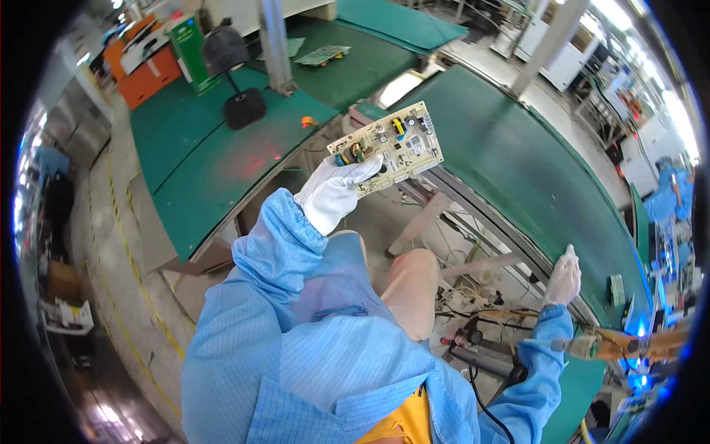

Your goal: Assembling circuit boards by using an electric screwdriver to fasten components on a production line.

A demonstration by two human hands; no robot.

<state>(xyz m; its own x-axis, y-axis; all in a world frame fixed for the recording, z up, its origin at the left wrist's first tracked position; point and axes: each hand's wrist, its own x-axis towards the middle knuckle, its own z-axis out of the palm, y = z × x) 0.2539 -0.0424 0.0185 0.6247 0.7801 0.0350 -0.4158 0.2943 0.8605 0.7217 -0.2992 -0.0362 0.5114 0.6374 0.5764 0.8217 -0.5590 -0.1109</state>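
Observation:
My left hand [330, 194], in a white glove, is closed on the near left edge of a circuit board [399, 152], its thumb lying over the face. The board is cream-coloured and tilted, with a yellow-and-black transformer, capacitors and a white label showing. It is held up in the air between the left table and the green conveyor belt [510, 140]. Far to the right, my right hand [563, 277], gloved too, rests at the belt's near metal edge. Its fingers are stretched forward, and nothing shows in them.
A black scanner-like device on a stand [242, 103] stands on the green left table [200, 159], where red light spots fall. Circuit boards [322, 55] lie on the far surface. A small board [616, 290] is on the belt beyond my right hand. Cables [481, 296] hang below.

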